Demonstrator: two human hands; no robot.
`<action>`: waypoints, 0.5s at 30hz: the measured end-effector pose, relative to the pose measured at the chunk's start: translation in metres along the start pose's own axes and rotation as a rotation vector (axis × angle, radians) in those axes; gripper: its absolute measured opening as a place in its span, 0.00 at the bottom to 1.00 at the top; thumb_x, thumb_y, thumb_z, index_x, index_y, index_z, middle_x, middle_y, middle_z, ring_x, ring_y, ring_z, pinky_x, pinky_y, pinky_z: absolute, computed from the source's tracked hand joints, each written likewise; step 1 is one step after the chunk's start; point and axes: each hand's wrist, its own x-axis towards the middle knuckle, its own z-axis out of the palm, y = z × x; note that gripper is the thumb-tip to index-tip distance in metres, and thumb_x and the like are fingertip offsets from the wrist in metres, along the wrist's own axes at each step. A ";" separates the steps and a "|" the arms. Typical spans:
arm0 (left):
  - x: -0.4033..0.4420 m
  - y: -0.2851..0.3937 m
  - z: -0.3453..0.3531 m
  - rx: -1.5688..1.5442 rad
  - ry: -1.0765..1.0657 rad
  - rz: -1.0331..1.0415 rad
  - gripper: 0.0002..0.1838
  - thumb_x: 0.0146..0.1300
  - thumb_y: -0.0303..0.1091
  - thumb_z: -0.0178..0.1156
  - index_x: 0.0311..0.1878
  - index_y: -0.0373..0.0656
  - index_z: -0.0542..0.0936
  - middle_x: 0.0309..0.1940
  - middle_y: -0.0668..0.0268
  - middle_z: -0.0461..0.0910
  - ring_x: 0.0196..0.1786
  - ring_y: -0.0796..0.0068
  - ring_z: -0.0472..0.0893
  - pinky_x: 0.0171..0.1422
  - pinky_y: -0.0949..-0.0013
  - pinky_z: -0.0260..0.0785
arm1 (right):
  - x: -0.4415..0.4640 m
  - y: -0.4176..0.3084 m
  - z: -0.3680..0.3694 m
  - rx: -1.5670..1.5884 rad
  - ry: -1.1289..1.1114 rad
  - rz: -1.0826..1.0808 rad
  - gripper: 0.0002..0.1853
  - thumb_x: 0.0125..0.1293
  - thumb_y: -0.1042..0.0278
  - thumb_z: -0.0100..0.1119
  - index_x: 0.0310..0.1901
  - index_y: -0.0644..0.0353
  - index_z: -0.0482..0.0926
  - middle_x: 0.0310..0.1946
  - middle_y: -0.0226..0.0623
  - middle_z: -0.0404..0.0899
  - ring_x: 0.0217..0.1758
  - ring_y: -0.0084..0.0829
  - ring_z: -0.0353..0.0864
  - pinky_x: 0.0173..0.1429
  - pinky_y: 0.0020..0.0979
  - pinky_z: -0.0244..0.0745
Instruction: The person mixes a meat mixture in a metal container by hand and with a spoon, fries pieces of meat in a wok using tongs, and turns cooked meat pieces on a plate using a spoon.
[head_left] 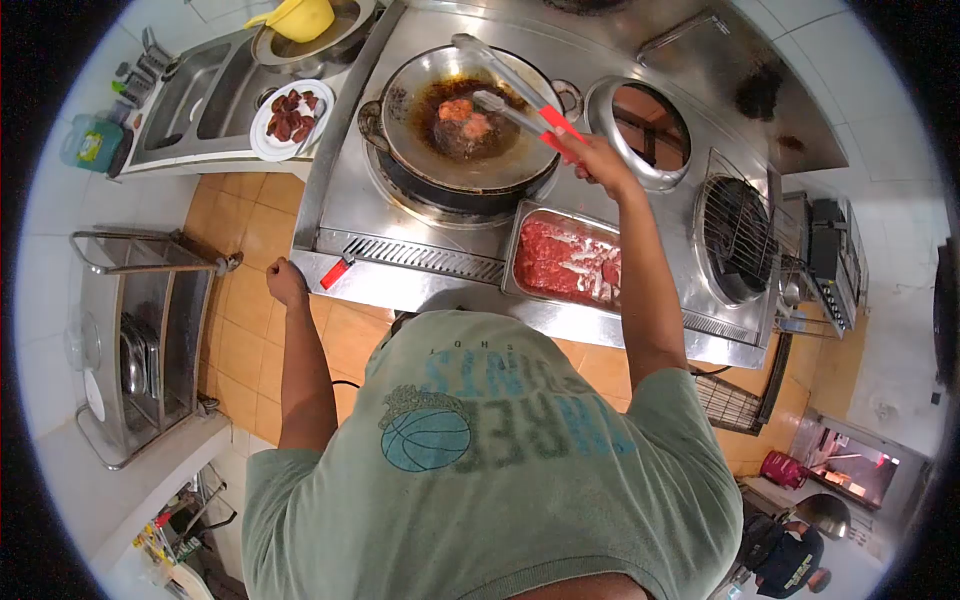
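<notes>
My right hand (602, 166) grips metal tongs (520, 85) by their red handles, with the arms of the tongs spread apart over the wok (405, 150). Several pieces of meat (462, 125), some reddish and one dark, sit in brown oil at the wok's middle. Just below my right forearm is a steel tray (512, 255) of red raw meat (560, 258) with whitish streaks. My left hand (286, 281) hangs by the stove's left edge with its fingers curled in and nothing visible in them. Close to it, a red lighter-like object (338, 271) lies on the stove ledge.
A white plate (262, 135) of dark red meat pieces stands beside the sink (170, 120). A yellow dipper (300, 18) rests over a metal basin. Right of the wok are a round burner ring (600, 100) and a wire grill rack (738, 215). Another person (790, 560) is at lower right.
</notes>
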 end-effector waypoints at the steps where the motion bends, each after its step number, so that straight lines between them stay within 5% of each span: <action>1: 0.003 -0.003 0.002 0.008 -0.001 -0.001 0.18 0.52 0.42 0.52 0.34 0.34 0.78 0.35 0.52 0.80 0.39 0.55 0.78 0.46 0.60 0.67 | -0.005 0.000 -0.005 0.007 0.020 -0.001 0.34 0.51 0.29 0.53 0.30 0.60 0.78 0.17 0.28 0.69 0.17 0.20 0.67 0.20 0.24 0.61; 15: 0.009 -0.014 0.007 -0.028 0.010 0.020 0.20 0.52 0.43 0.52 0.34 0.32 0.78 0.35 0.49 0.80 0.40 0.53 0.78 0.47 0.59 0.67 | 0.011 0.048 -0.027 -0.225 -0.048 -0.095 0.32 0.53 0.35 0.56 0.45 0.58 0.80 0.22 0.29 0.73 0.23 0.21 0.69 0.26 0.25 0.65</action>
